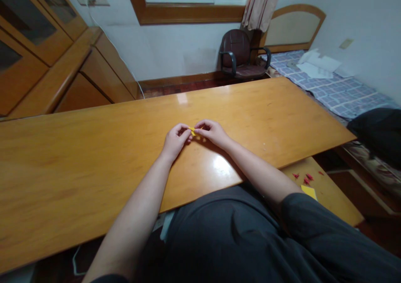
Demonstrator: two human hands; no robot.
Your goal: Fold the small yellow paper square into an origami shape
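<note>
A small piece of folded yellow paper (193, 132) is held between both hands just above the wooden table (109, 157). My left hand (177, 140) pinches its left side between thumb and fingers. From the right, my right hand (213, 132) grips the other side with fingertips closed. Fingers cover much of the paper, so its full folded shape is hidden.
On a lower wooden surface (338, 195) at the right lie several small red folded paper pieces (307, 179) and a yellow paper sheet (309, 192). A brown armchair (238, 53) stands beyond the table. A bed (338, 91) and a black bag (379, 128) are at the right.
</note>
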